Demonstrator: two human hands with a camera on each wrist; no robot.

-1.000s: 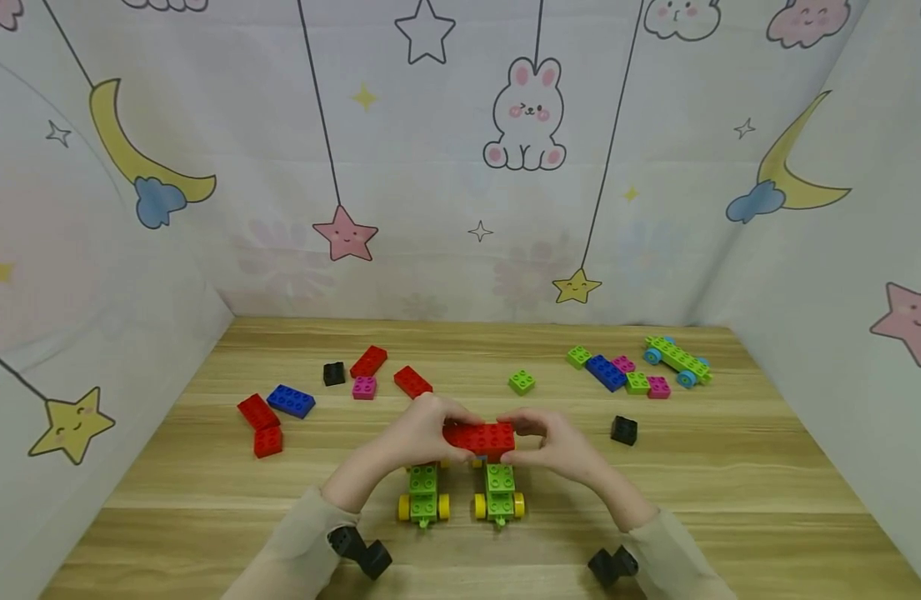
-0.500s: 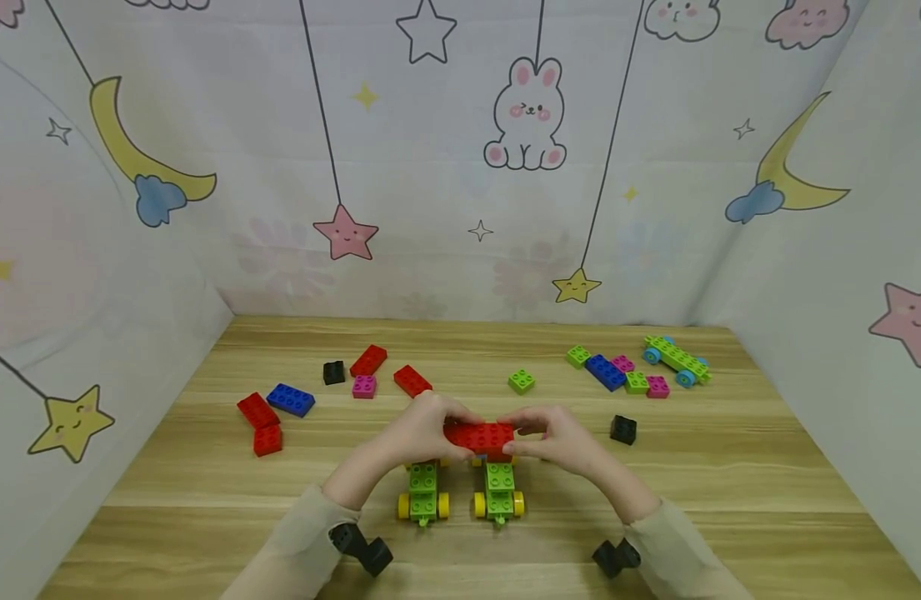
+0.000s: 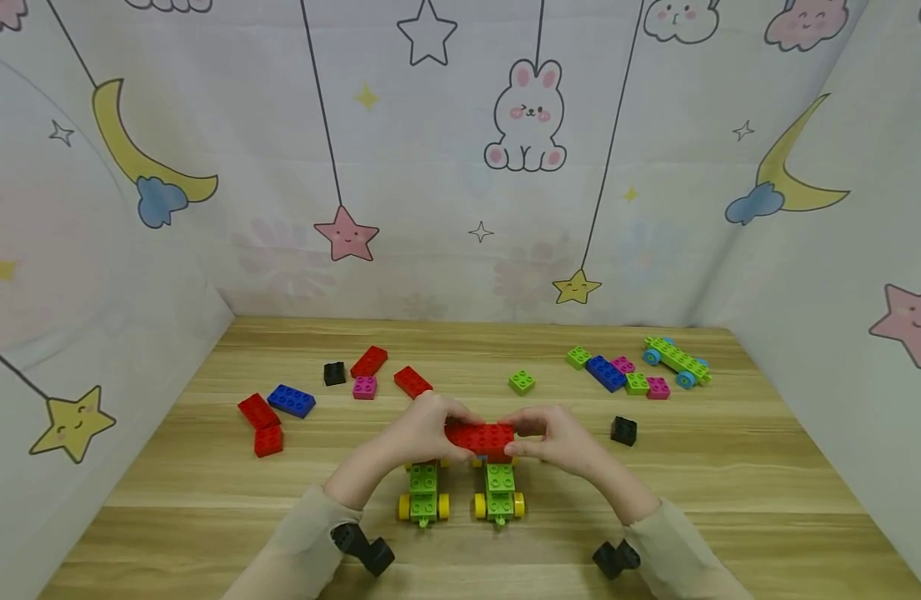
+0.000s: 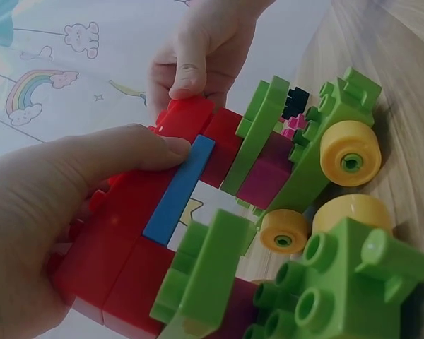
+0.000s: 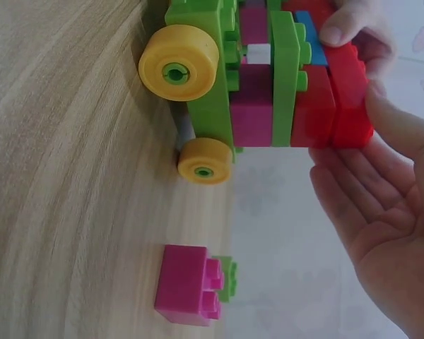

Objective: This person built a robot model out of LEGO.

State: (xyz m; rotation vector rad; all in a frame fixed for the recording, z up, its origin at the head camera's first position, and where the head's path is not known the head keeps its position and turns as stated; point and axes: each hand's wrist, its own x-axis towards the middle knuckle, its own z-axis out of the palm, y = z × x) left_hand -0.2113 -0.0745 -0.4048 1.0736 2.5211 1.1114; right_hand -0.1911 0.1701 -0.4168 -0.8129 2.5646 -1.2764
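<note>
Both hands are at a red brick (image 3: 493, 442) on top of a building-brick structure. My left hand (image 3: 430, 429) grips its left part; in the left wrist view the thumb lies along its side, beside a blue brick (image 4: 180, 191). At the right end, my right hand (image 3: 553, 442) pinches it between thumb and fingers. Underneath come more red bricks, green plates (image 5: 283, 78) and purple bricks (image 5: 252, 116). Two green wheeled bases (image 3: 500, 505) with yellow wheels (image 5: 178, 63) stand side by side on the table. The hands hide part of the structure in the head view.
Loose red bricks (image 3: 258, 411), a blue brick (image 3: 291, 401) and a black brick (image 3: 334, 373) lie left. At back right are several small bricks and a green car base (image 3: 678, 360) with blue wheels. A pink brick (image 5: 180, 286) stands near the right hand.
My right thumb has shifted slightly up and inward on the red brick's end, and the right forearm has moved a little. The left hand and wheeled bases look still.
</note>
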